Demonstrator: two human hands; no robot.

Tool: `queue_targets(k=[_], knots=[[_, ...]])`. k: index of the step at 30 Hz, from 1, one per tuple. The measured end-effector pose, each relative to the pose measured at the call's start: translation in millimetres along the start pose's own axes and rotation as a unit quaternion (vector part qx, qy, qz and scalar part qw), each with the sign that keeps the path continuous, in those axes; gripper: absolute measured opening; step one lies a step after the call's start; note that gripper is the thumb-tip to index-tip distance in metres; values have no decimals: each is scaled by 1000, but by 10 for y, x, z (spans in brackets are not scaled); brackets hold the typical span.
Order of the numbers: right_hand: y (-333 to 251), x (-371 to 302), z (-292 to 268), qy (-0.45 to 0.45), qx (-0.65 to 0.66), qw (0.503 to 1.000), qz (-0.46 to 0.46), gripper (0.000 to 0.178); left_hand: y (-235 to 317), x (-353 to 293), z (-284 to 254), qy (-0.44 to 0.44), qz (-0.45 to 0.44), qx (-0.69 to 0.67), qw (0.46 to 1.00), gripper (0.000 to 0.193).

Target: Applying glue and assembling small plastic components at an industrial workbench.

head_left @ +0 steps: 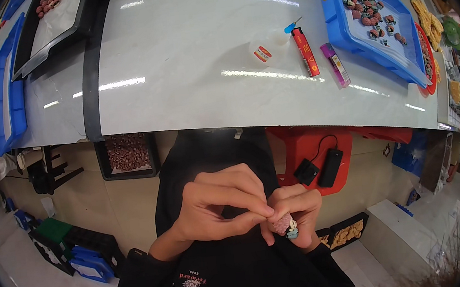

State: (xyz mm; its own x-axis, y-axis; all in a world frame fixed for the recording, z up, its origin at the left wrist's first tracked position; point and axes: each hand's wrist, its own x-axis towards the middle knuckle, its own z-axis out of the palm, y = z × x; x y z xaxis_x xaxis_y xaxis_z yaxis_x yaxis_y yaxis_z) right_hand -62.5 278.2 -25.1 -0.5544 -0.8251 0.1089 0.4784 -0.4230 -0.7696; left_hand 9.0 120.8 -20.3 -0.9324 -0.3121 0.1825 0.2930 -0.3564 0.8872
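Note:
In front of my lap, above the dark shirt, my right hand [298, 212] is closed round a small figurine [283, 225] with a pinkish-red, bumpy body and a white and teal end. My left hand [223, 204] reaches across to it, its thumb and forefinger pinched together right against the figurine's upper side. Whatever lies between those left fingertips is too small to make out. Both hands are held off the table, just short of its near edge.
On the white table [185, 46] lie a small bottle [265, 51] with a blue needle tip, a red lighter [305, 51] and a purple lighter [335, 65]. Similar figurines fill part of a blue tray [336, 29]. Below, a red stool [307, 149] bears black devices; a dark bin [128, 153] holds reddish-brown pieces.

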Motion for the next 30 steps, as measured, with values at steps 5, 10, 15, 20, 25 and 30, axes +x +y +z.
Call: queue_targets(k=[5,10,15,20,25,30], knots=[[-41,15,-1,-4,11,1000,16,65,35,23,-49,-23,-5,14,1000,9],[-34,-13,-9,-11,23,999,30,65,17,31,-92,-52,21,24,998,20],[-61,-11,16,0,47,997,60,64,56,42,-115,-59,16,39,997,21],[-79,-15,14,6,23,997,70,63,75,39,-114,-51,8,51,997,22],[-83,-26,9,17,22,996,82,64,50,31,-130,-61,-12,31,998,20],[-96,-14,5,16,38,994,98,64,39,34,-157,-63,-29,15,997,19]])
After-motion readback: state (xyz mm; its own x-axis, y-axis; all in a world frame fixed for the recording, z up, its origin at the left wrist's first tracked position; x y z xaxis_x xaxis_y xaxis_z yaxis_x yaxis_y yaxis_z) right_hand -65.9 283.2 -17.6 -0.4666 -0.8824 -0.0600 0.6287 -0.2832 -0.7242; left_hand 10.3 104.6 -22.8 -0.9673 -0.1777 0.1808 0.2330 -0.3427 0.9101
